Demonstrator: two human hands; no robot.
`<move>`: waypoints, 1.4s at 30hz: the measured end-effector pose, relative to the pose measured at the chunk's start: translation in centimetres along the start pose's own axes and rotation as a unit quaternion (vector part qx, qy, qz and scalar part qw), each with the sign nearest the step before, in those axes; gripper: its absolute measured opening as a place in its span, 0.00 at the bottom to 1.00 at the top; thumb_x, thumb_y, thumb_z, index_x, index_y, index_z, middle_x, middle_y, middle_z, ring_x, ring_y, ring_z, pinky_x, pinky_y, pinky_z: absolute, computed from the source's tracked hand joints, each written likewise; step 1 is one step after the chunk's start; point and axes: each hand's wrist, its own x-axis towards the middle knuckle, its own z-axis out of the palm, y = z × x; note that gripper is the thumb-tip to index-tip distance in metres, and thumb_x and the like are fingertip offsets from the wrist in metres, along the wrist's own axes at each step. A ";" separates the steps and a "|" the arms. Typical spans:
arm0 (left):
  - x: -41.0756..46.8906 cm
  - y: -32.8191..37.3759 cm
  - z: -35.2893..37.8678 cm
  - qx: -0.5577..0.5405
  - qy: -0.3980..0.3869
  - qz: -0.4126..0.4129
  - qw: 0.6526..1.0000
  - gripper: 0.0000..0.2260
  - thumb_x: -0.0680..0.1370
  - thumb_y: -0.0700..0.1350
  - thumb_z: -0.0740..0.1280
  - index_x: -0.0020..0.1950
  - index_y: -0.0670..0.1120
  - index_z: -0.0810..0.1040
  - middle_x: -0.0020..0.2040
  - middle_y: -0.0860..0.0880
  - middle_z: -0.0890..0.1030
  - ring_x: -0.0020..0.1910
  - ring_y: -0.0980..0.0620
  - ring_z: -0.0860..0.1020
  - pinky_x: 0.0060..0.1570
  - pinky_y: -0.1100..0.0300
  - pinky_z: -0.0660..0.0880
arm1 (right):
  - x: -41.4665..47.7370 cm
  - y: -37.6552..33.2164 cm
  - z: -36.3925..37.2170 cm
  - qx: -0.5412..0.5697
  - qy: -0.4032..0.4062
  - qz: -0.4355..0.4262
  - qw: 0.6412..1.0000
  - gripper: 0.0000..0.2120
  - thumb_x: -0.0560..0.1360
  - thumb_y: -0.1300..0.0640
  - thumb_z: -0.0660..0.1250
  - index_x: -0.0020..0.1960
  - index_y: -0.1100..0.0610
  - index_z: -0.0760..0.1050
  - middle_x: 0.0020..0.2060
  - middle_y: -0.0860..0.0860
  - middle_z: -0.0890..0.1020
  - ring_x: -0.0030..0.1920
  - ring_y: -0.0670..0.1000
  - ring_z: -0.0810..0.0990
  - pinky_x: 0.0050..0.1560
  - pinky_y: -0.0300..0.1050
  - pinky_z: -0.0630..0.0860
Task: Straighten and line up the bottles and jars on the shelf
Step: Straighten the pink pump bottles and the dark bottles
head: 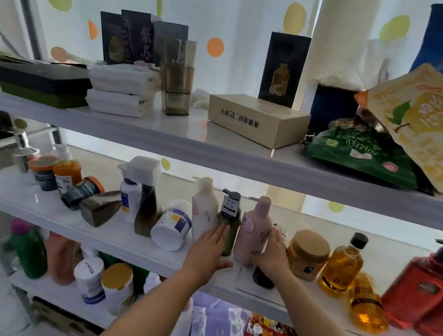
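Note:
The white middle shelf holds a ragged row of bottles and jars. My left hand lies flat and open against the front of a dark green pump bottle and a white bottle. My right hand is wrapped around a dark bottle, pressed to the right side of an upright pink bottle. A white jar, a brown angular bottle and a dark jar with an orange lid lie tipped over. One yellow oil bottle leans beside an upright one.
A cork-lidded amber jar and red pump bottles stand to the right. A spray bottle and orange pump bottle stand left. The upper shelf carries a cardboard box, towels and snack bags; the lower shelf holds more bottles.

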 end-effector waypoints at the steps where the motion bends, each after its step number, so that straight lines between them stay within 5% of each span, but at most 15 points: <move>1: 0.0 -0.7 -0.2 0.007 -0.002 0.019 1.000 0.37 0.77 0.57 0.62 0.78 0.45 0.47 0.79 0.49 0.51 0.78 0.51 0.51 0.75 0.58 0.51 | 0.2 -0.2 0.2 0.011 0.014 0.011 1.000 0.43 0.65 0.59 0.75 0.73 0.59 0.54 0.71 0.55 0.62 0.72 0.56 0.61 0.72 0.50 0.65; 7: 0.2 -3.5 -0.5 -0.014 0.003 0.073 0.997 0.32 0.79 0.56 0.60 0.78 0.49 0.49 0.78 0.51 0.54 0.77 0.52 0.56 0.72 0.56 0.60 | 1.0 -1.2 1.7 0.047 0.064 0.076 0.994 0.38 0.69 0.62 0.72 0.72 0.59 0.55 0.69 0.57 0.66 0.69 0.57 0.67 0.68 0.52 0.70; 13: 1.9 -3.2 -2.4 -0.045 0.146 0.109 0.982 0.34 0.74 0.48 0.70 0.76 0.44 0.57 0.76 0.46 0.62 0.74 0.47 0.64 0.67 0.49 0.67 | 1.0 -1.1 2.2 0.042 0.073 0.095 0.992 0.36 0.69 0.62 0.72 0.71 0.59 0.56 0.68 0.56 0.67 0.68 0.56 0.69 0.67 0.51 0.71; 15: 3.2 -2.9 -3.3 -0.028 0.181 0.135 0.974 0.37 0.72 0.47 0.72 0.76 0.42 0.57 0.76 0.44 0.61 0.74 0.47 0.59 0.68 0.51 0.61 | 0.7 -1.1 2.5 0.045 0.066 0.098 0.992 0.39 0.67 0.61 0.74 0.72 0.59 0.57 0.68 0.56 0.67 0.68 0.56 0.68 0.67 0.51 0.71; 18: 4.9 -2.2 -4.6 0.033 0.147 0.142 0.978 0.37 0.76 0.51 0.66 0.78 0.44 0.49 0.79 0.46 0.50 0.77 0.49 0.46 0.73 0.54 0.44 | 0.1 -0.7 3.2 0.039 0.055 0.099 0.993 0.43 0.63 0.55 0.77 0.71 0.60 0.58 0.66 0.57 0.69 0.67 0.57 0.69 0.65 0.52 0.72; 20: 5.9 -1.8 -4.9 0.077 0.114 0.119 0.983 0.34 0.79 0.52 0.61 0.78 0.43 0.46 0.79 0.45 0.50 0.78 0.48 0.48 0.76 0.54 0.41 | -0.2 -0.4 3.9 0.041 0.044 0.102 0.993 0.44 0.61 0.53 0.78 0.70 0.60 0.60 0.64 0.56 0.71 0.65 0.56 0.70 0.63 0.53 0.74; 27: 6.1 -0.9 -5.5 0.106 0.124 0.090 0.983 0.26 0.77 0.38 0.63 0.73 0.40 0.59 0.68 0.43 0.66 0.68 0.45 0.64 0.71 0.55 0.61 | -0.8 0.1 5.3 0.070 0.004 0.117 0.991 0.46 0.58 0.55 0.81 0.69 0.57 0.60 0.65 0.54 0.72 0.65 0.55 0.72 0.63 0.54 0.75; 35: 6.1 -1.2 -6.2 0.048 0.062 0.089 0.993 0.16 0.77 0.40 0.62 0.64 0.42 0.67 0.64 0.44 0.74 0.66 0.45 0.64 0.67 0.54 0.63 | -1.0 -0.8 5.1 0.059 -0.025 0.126 0.990 0.44 0.62 0.54 0.79 0.71 0.59 0.59 0.67 0.54 0.71 0.67 0.56 0.71 0.64 0.52 0.73; 39: 5.8 -1.1 -7.0 -0.008 0.052 0.096 0.994 0.13 0.77 0.45 0.63 0.59 0.41 0.71 0.60 0.44 0.77 0.62 0.45 0.68 0.63 0.55 0.63 | -1.2 -1.5 5.0 0.041 -0.040 0.143 0.988 0.41 0.65 0.51 0.77 0.70 0.59 0.61 0.62 0.54 0.75 0.62 0.56 0.75 0.58 0.50 0.76; 42: 5.5 -0.9 -7.6 -0.036 0.032 0.097 0.994 0.14 0.77 0.48 0.64 0.58 0.40 0.73 0.58 0.43 0.78 0.60 0.46 0.69 0.60 0.55 0.66 | -1.4 -1.9 4.6 0.026 -0.044 0.145 0.988 0.26 0.68 0.51 0.74 0.60 0.60 0.70 0.51 0.54 0.80 0.49 0.52 0.78 0.44 0.44 0.75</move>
